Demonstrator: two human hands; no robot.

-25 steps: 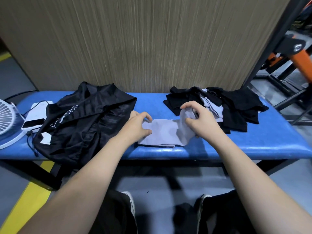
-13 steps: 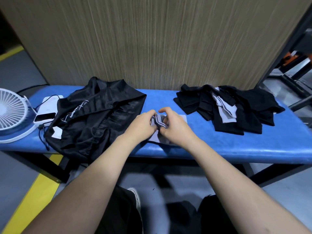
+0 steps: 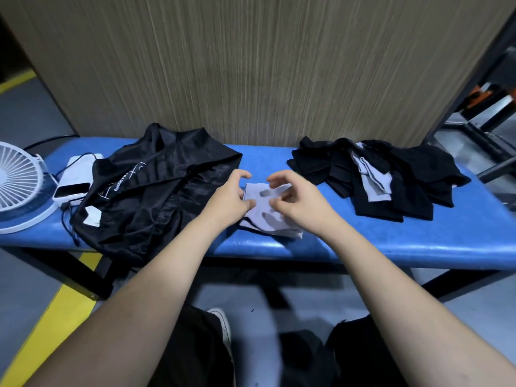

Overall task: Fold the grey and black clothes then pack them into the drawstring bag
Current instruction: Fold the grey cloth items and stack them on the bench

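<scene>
A folded grey cloth [image 3: 272,222] lies on the blue bench [image 3: 418,241] near its front edge. My left hand [image 3: 230,198] hovers at the cloth's left edge with fingers loosely curved, the thumb near the fabric. Just over the cloth, my right hand [image 3: 297,203] has its fingers loosely curled and casts shadows on it; neither hand grips it. The black drawstring bag [image 3: 156,191] lies crumpled to the left, its cord hanging off the front edge. A pile of black and grey clothes [image 3: 377,177] sits at the right.
A white fan [image 3: 16,185] and a white power bank with a phone [image 3: 72,188] occupy the bench's left end. A wood-grain panel [image 3: 251,65] rises behind the bench. Metal frame bars [image 3: 480,129] stand at the right. My shoes and dark trousers are below.
Both hands were pinching the grey cloth together at its middle; now they have let go and drawn slightly apart, leaving it folded on the bench.
</scene>
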